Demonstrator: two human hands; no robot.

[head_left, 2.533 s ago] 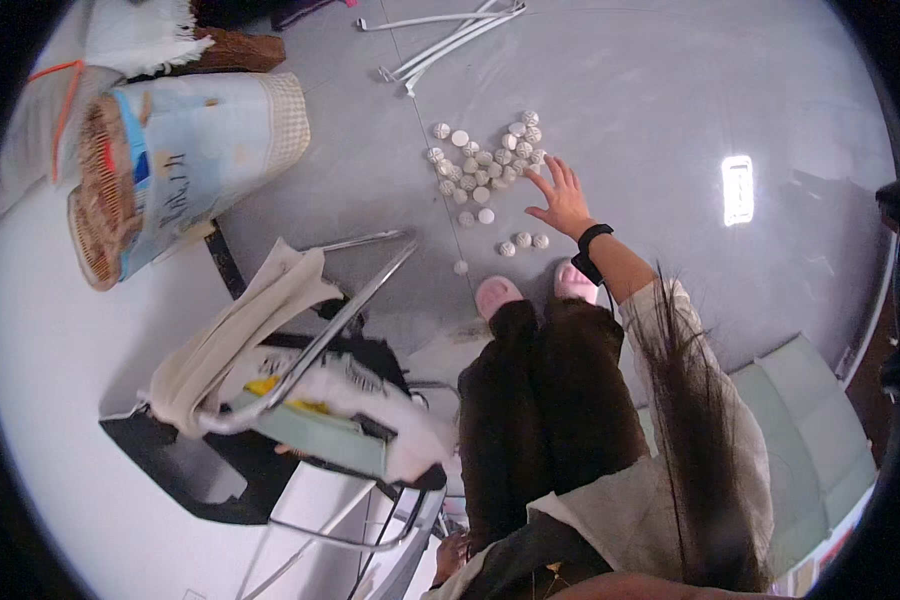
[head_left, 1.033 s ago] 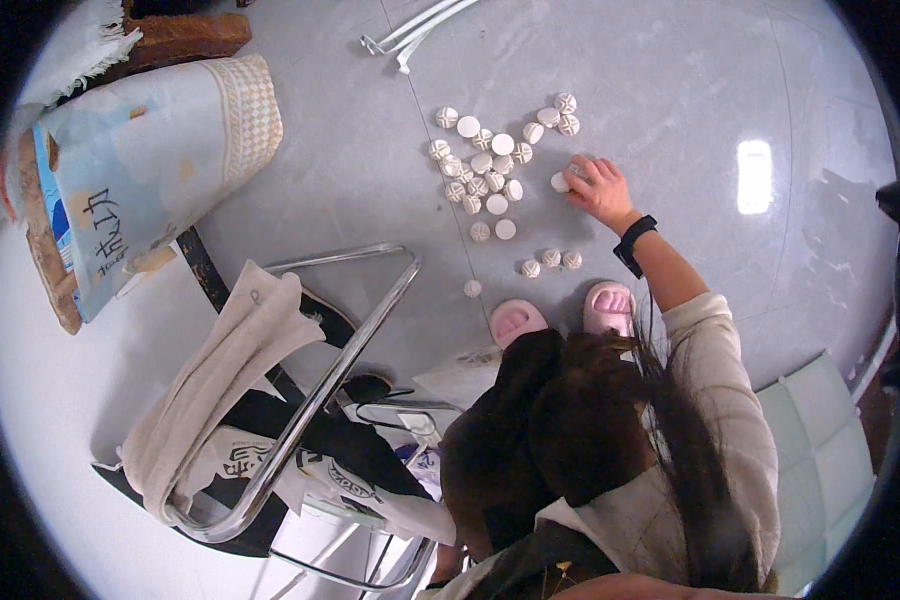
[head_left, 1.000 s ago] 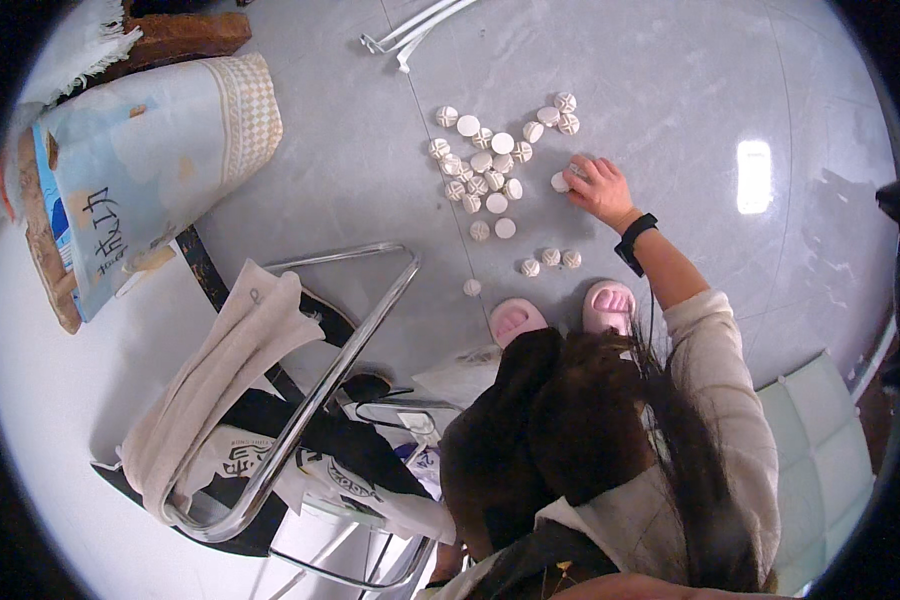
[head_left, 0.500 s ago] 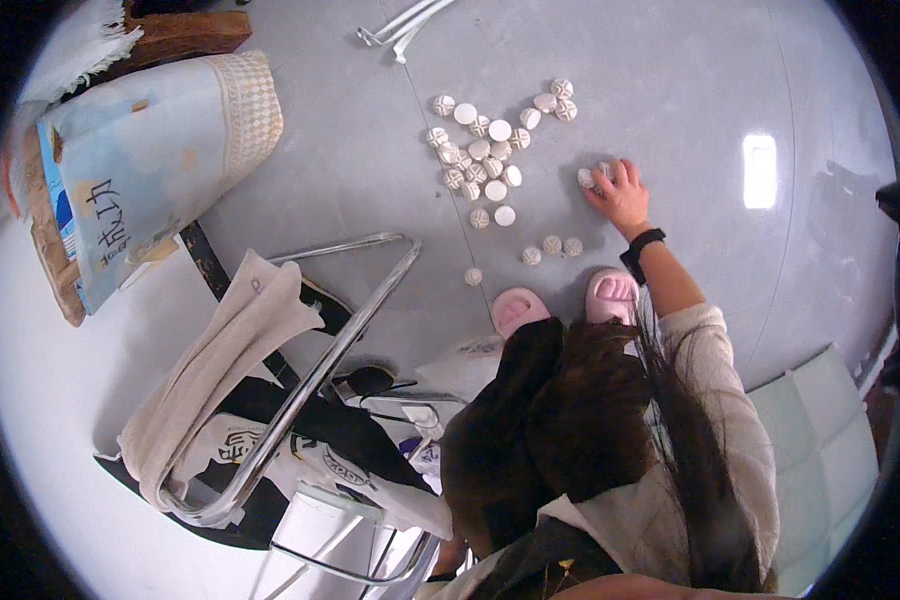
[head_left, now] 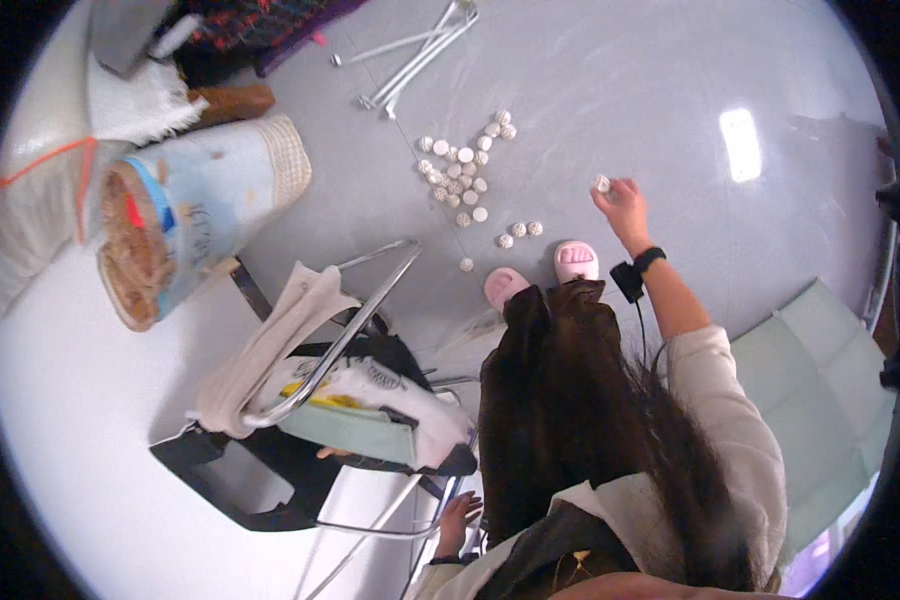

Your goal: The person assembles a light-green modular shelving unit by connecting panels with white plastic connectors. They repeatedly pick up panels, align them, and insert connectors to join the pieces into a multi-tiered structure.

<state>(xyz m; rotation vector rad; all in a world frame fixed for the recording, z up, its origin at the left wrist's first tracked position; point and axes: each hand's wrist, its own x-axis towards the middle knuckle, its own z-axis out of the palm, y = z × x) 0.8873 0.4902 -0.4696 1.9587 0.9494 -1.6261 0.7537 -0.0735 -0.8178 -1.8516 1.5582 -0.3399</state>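
My right hand (head_left: 626,213) is closed in a pinch around a small round whitish piece (head_left: 601,184), apart from the others. Several similar pieces (head_left: 454,171) lie in a loose cluster on the grey floor, some plain white on top, others with a raised crossed pattern. A short row of them (head_left: 519,229) sits nearer my feet, and a single piece (head_left: 466,265) lies by itself to the left. Low in the view, my left hand (head_left: 459,513) has its fingers apart beside the chair's metal frame and holds nothing visible.
Pink slippers (head_left: 576,262) are on my feet. A chrome-framed chair (head_left: 370,290) with a beige cloth over it stands at left, behind it a pale blue sack (head_left: 220,185). White metal legs (head_left: 425,60) lie at the top. A pale green padded mat (head_left: 820,390) is at right.
My right hand has come up off the floor with a piece pinched in its fingers. The whole view has shifted, and my left hand now shows more fully beside the chair.
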